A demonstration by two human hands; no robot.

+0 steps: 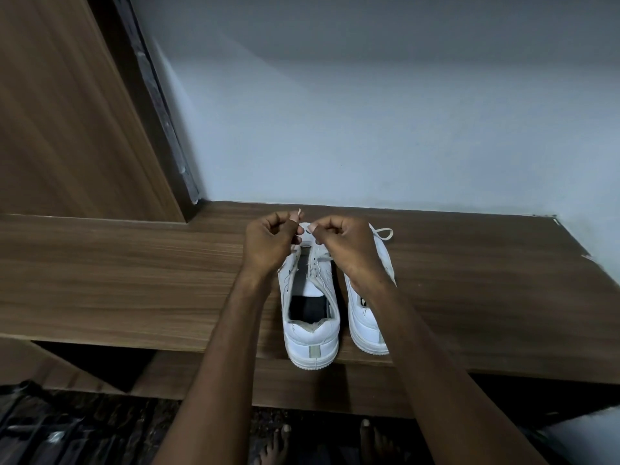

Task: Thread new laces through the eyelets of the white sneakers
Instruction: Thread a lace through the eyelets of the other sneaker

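Feet: we see our bare toes point(275, 441) on the dark floor.
Table: our brown wooden table point(134, 280) has straight grain lines.
Sneakers: our left sneaker point(310, 317) and right sneaker point(367, 327) are white and smooth, side by side, heels toward us.
Hands: our left hand point(270, 245) and right hand point(342, 245) are close together over the left shoe's front, each pinching a thin white lace point(320, 260).
Loop: a lace loop point(384, 233) lies by the right toe.
Writing: we can read none.
Wall: pale and plain point(369, 112).
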